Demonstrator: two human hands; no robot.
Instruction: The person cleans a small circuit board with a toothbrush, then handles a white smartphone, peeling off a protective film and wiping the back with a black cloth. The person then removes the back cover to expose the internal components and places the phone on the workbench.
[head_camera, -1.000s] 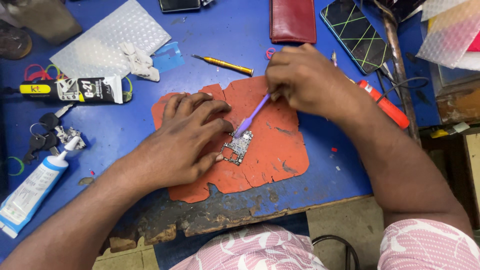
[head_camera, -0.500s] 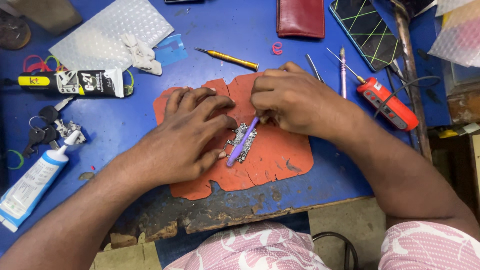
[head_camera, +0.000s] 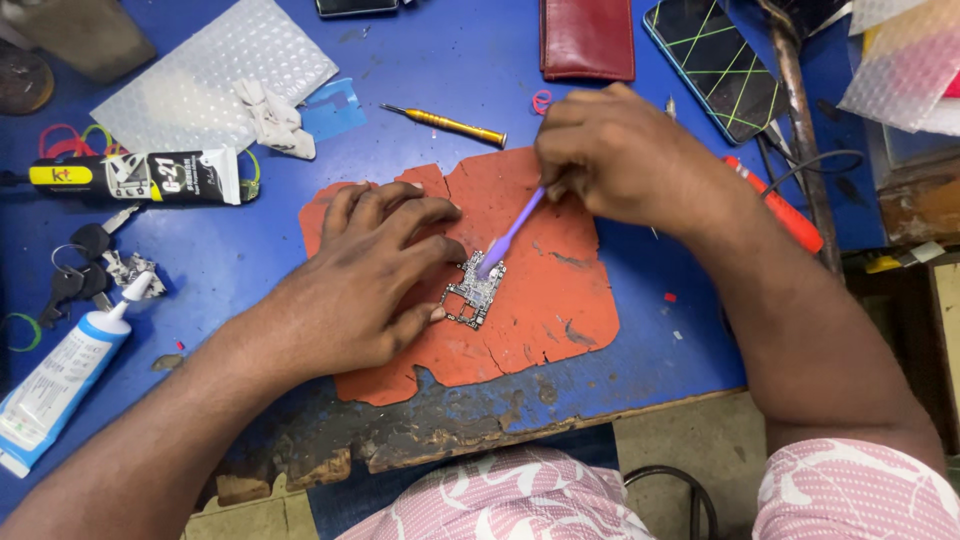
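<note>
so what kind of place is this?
Likely a phone repair bench: a small circuit board being brushed on an orange work mat, a yellow precision screwdriver, a smartphone and glue tubes on a worn blue table.

Single head-worn view, looking almost straight down from above the seated person's lap onto the blue desk (head_camera: 640, 330). Close in: forearms entering from the bottom left and right corners, left hand (head_camera: 375, 285) and right hand (head_camera: 625, 165) near frame centre. Worn near edge of the desk running across the lower third, far edge cut off at the top. Right edge of the desk in view.
</note>
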